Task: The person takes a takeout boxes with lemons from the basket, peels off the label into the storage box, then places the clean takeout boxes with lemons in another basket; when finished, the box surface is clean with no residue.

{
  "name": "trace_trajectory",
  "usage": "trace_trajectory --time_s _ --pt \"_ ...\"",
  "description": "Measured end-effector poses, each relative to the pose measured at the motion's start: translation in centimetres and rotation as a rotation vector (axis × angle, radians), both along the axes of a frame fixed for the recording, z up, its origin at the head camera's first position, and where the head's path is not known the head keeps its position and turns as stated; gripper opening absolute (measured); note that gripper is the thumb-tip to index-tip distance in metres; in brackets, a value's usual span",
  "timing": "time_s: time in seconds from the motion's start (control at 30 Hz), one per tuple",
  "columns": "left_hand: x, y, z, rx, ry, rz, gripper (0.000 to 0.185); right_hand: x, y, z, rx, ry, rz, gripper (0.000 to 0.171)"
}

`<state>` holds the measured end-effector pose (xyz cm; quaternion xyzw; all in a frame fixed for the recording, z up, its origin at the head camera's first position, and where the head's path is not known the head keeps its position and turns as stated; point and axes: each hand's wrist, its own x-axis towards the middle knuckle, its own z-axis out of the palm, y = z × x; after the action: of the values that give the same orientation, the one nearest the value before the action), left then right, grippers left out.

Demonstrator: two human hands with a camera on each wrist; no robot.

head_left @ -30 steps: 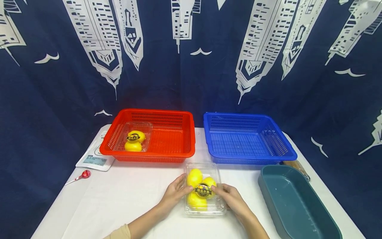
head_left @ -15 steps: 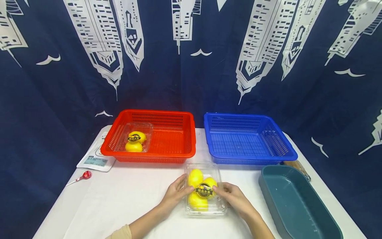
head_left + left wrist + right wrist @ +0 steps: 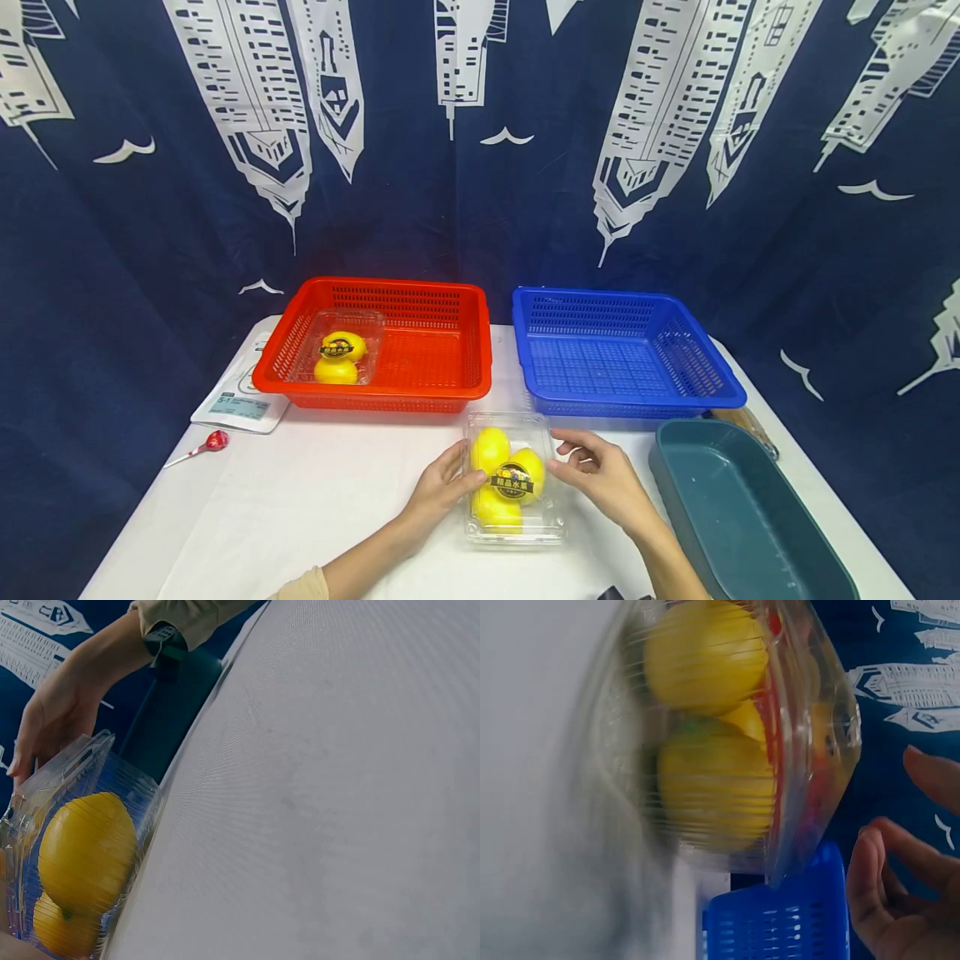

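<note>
Head view: clear plastic clamshell box with three yellow lemons and a black round label sits on the white bench, in front of the red basket and blue basket. Left hand rests on its left side, fingers straight. Right hand at its right edge, fingers loosely curled, holding nothing.

Left wrist view: box ribbed, transparent, two lemons showing.

Right wrist view: box blurred; right hand just beside it, apart.
</note>
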<state>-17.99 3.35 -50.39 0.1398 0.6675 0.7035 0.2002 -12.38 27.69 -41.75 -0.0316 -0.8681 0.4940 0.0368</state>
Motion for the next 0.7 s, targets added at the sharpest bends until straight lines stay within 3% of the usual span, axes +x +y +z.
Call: trace_trajectory --time_s 0.2,0.3,0.7 --pt "0.0 0.0 0.0 0.002 -0.001 0.001 0.083 -0.4 -0.7 -0.1 0.035 0.098 0.239 0.048" --pt "-0.1 0.0 -0.1 0.003 -0.004 -0.002 0.082 -0.7 -1.0 -0.3 0.071 0.107 0.307 0.048" --pt "-0.4 0.0 -0.2 0.003 -0.008 -0.016 0.084 -2.0 -1.2 -0.2 0.179 0.069 0.379 0.04"
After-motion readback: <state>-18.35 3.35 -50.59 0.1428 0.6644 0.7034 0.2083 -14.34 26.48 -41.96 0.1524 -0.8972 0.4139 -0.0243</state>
